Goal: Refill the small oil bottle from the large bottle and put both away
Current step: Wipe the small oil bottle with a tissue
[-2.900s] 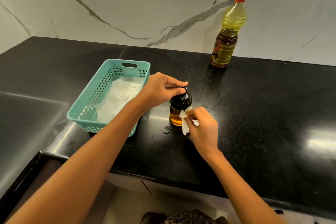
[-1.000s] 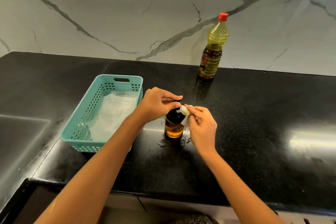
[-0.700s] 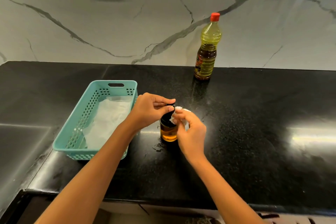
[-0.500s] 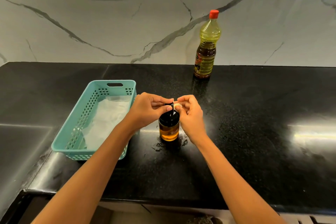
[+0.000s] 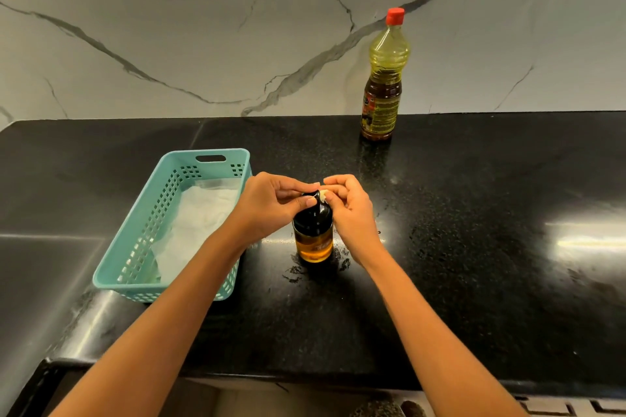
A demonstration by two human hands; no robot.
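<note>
On the near counter (image 5: 474, 213), the small bottle (image 5: 312, 240) stood upright, capped and part-filled with amber oil. The left hand (image 5: 271, 205) pinched its black cap with curled fingers. The right hand (image 5: 350, 210) pinched a white tissue (image 5: 323, 195) against the cap. Just left sat a paper-lined basket (image 5: 145, 230). The large bottle (image 5: 384, 78) stood capped by the wall, well apart.

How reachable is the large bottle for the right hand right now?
Probably yes: only bare counter lies between the right hand and the large bottle by the wall. But its fingers pinch a white wad at the cap of the small bottle, so it must free up first.
</note>
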